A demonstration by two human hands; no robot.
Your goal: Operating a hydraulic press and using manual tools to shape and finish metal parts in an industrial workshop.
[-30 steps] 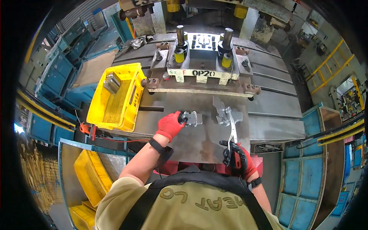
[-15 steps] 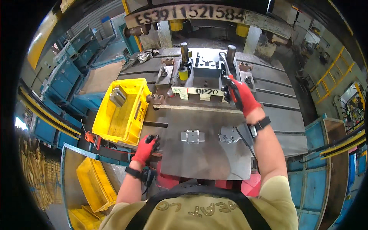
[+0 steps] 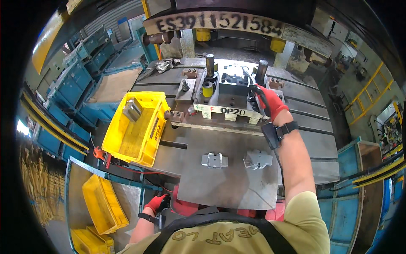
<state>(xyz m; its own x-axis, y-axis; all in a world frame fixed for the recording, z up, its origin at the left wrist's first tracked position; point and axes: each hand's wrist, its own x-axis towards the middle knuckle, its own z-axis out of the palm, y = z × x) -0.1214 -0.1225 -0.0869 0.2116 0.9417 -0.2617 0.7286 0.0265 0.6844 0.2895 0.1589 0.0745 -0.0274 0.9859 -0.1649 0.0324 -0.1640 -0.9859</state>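
My right hand [image 3: 269, 101], in a red glove with dark fingertips, is closed round a long slim metal hand tool [image 3: 250, 79]; its exact kind I cannot make out. The tool's far end reaches over the right side of the press die [image 3: 233, 89], beside an upright guide post [image 3: 261, 70]. Down at the lower left, past the near edge of the steel plate [image 3: 230, 186], is my gloved left hand [image 3: 155, 204]; its fingers are dark and partly hidden. Two small bent sheet-metal parts lie on that plate, a left one [image 3: 215, 160] and a right one [image 3: 258, 159].
A yellow bin [image 3: 160, 127] with a few metal pieces [image 3: 132, 110] stands left of the die. The heavy upper press beam [image 3: 237, 22] hangs over the back. More yellow bins [image 3: 103, 203] sit lower left. An orange-handled tool [image 3: 100, 153] hangs by the yellow bin.
My left hand has drawn back toward my body, below the table's near edge. My right hand and its tool remain at the die's right side, slightly lower. The view has shifted somewhat.
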